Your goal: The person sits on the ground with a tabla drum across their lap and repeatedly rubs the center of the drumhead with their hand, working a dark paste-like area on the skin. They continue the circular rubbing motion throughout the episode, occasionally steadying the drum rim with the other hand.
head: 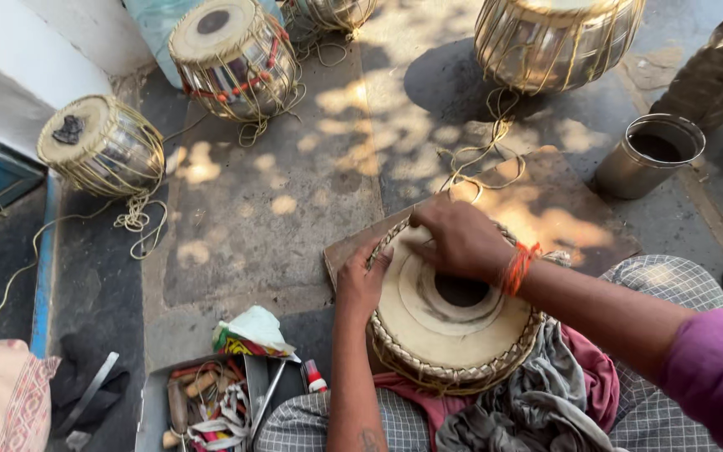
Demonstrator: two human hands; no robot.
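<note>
Resting on my lap cloths (537, 402), nearest me, sits the tabla drum (449, 314), head up so the skin faces my work. My left hand (363, 280) braces its near-left rim, fingers curled on the braided edge. My right hand (459, 241) presses flat on the skin — gripping nothing. Wooden board (562, 209) beyond; open pavement (269, 209) far left, tool tray (211, 402) near left.

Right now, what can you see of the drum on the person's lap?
The drum lies on grey and red cloths over the lap, head facing up. Its pale skin has a layered ring and a black centre spot, edged by a braided tan rim. The left hand grips the rim's near-left edge; the right hand presses on the skin near the far edge.
</note>
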